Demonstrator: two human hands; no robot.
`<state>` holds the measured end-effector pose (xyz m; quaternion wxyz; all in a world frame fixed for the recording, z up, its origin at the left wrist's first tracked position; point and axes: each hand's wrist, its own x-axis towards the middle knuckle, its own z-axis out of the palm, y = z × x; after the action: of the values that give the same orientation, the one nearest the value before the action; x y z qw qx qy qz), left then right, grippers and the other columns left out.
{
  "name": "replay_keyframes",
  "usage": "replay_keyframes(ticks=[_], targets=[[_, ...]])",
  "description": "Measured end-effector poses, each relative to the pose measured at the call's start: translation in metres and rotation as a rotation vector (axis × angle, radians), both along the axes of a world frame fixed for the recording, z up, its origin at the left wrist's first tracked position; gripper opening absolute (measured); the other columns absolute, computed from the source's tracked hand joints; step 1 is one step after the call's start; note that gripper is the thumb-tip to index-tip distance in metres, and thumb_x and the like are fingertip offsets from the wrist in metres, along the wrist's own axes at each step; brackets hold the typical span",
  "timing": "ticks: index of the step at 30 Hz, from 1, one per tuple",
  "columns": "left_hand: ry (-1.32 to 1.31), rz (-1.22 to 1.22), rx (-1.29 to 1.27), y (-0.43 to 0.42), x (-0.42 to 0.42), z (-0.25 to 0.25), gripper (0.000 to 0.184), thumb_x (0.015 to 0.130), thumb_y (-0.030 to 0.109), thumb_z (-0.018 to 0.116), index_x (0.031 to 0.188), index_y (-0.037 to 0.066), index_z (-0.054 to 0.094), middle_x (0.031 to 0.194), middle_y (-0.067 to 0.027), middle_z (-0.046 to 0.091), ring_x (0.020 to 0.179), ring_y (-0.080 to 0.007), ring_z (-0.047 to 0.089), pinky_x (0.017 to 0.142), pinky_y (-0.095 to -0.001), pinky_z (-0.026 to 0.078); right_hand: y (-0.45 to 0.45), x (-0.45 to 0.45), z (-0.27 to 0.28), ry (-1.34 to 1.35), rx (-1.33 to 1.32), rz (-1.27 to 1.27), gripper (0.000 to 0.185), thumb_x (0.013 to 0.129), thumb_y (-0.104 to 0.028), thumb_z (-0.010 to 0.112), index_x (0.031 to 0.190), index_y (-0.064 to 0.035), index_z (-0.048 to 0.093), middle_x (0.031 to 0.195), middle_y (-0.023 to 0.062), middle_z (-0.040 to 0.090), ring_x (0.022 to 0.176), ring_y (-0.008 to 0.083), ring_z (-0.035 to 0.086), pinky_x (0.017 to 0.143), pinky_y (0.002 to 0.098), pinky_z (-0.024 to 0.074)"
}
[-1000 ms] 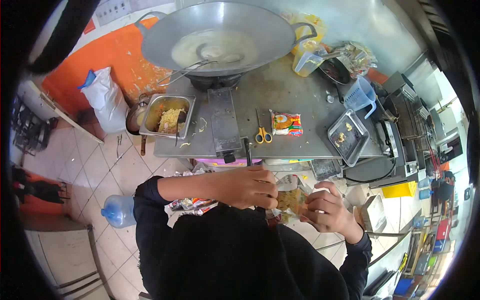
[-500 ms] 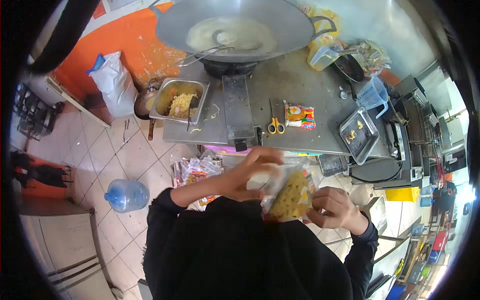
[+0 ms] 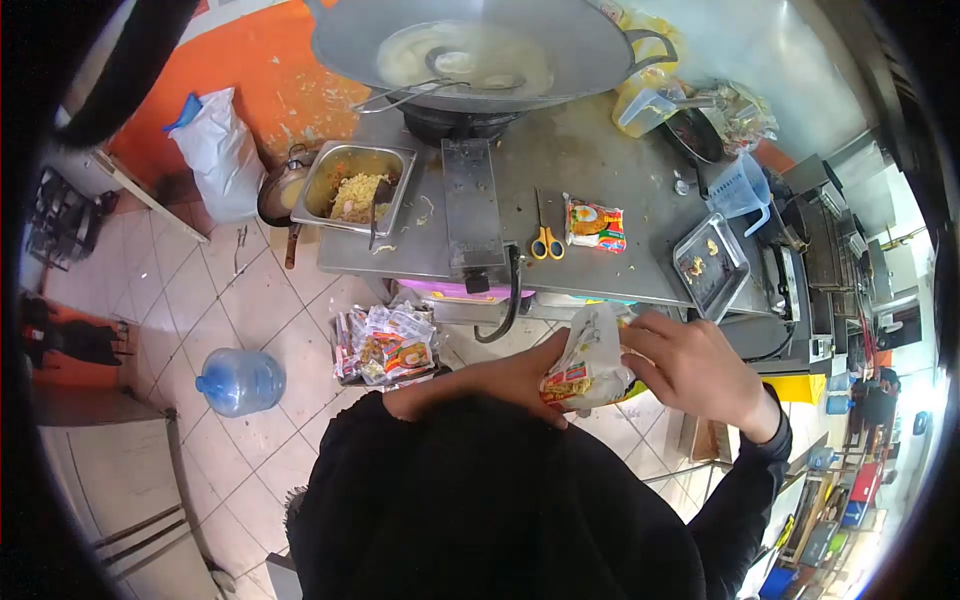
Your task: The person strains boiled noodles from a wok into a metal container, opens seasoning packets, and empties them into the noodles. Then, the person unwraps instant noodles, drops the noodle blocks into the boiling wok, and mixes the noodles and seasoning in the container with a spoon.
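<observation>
An instant noodle packet (image 3: 588,365), whitish with a printed red and yellow corner, is held in front of my chest. My left hand (image 3: 522,378) is wrapped round its left side, with the thumb near the lower corner. On the packet's right side my right hand (image 3: 700,372) is closed, its bent fingers and thumb at the edge. Whether the fingertips reach inside is hidden. Beyond them on the steel table lie a sealed noodle packet (image 3: 595,224) and yellow-handled scissors (image 3: 547,244).
A large wok (image 3: 590,65) of cloudy liquid stands at the back. A steel container (image 3: 398,195) holds noodles, left. A metal tray (image 3: 735,292) with scraps sits right. Several wrappers (image 3: 395,340) fill a bin below the table. A water jug (image 3: 243,382) lies on the floor.
The packet has turned, so the noodle block seen through it earlier is mostly hidden. My left hand has come down onto its left side; my right hand has moved up and right along it.
</observation>
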<state>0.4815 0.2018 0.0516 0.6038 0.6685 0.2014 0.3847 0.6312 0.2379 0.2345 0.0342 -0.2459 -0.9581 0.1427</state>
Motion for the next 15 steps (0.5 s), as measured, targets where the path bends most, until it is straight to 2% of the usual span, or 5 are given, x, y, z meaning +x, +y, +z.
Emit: replay_keyframes(ticks=[3,6,9,13,15], targets=[[0.118,-0.15,-0.165,0.007,-0.007,0.002,0.098,0.047,0.029,0.075,0.118,0.0,0.014,0.113,-0.0146,0.029,0.103,-0.0225,0.035,0.088,-0.0313,0.028,0.014,-0.01,-0.003,-0.232,0.014,0.142,0.014,0.068,-0.012,0.053,0.077,-0.0014,0.048,0.08,0.011,0.046,0.055,0.0277,0.052,0.048,0.035,0.0421],[0.142,-0.089,-0.054,0.013,-0.017,0.017,0.097,0.049,0.022,0.074,0.121,0.003,0.012,0.117,-0.0129,0.029,0.108,-0.0219,0.031,0.091,-0.0321,0.023,0.018,-0.021,0.007,-0.405,0.006,0.167,0.013,0.065,-0.01,0.053,0.074,-0.0028,0.049,0.076,0.0099,0.045,0.062,0.0251,0.052,0.055,0.0349,0.0417],[0.152,-0.033,0.004,0.014,-0.026,0.022,0.097,0.051,0.027,0.073,0.119,-0.001,0.011,0.106,-0.0155,0.033,0.1,-0.023,0.038,0.083,-0.0286,0.034,0.023,-0.027,0.002,-0.328,0.214,0.35,0.014,0.062,-0.01,0.054,0.074,-0.0043,0.049,0.076,0.0086,0.045,0.072,0.0222,0.051,0.062,0.0337,0.04],[0.196,-0.006,0.063,0.012,-0.039,0.023,0.098,0.051,0.028,0.073,0.12,-0.001,0.009,0.104,-0.0162,0.036,0.1,-0.0235,0.038,0.085,-0.0295,0.033,0.028,-0.033,0.016,-0.313,0.246,0.377,0.017,0.061,-0.011,0.055,0.076,-0.0052,0.05,0.08,0.0077,0.048,0.081,0.0205,0.049,0.067,0.0311,0.0385],[0.157,-0.109,-0.073,0.013,-0.046,0.023,0.1,0.052,0.031,0.072,0.121,-0.001,0.008,0.11,-0.018,0.033,0.105,-0.0243,0.035,0.089,-0.0305,0.028,0.033,-0.036,0.025,-0.076,0.177,0.344,0.019,0.06,-0.01,0.057,0.078,-0.0044,0.051,0.081,0.0087,0.05,0.078,0.0224,0.05,0.066,0.0314,0.0399]])
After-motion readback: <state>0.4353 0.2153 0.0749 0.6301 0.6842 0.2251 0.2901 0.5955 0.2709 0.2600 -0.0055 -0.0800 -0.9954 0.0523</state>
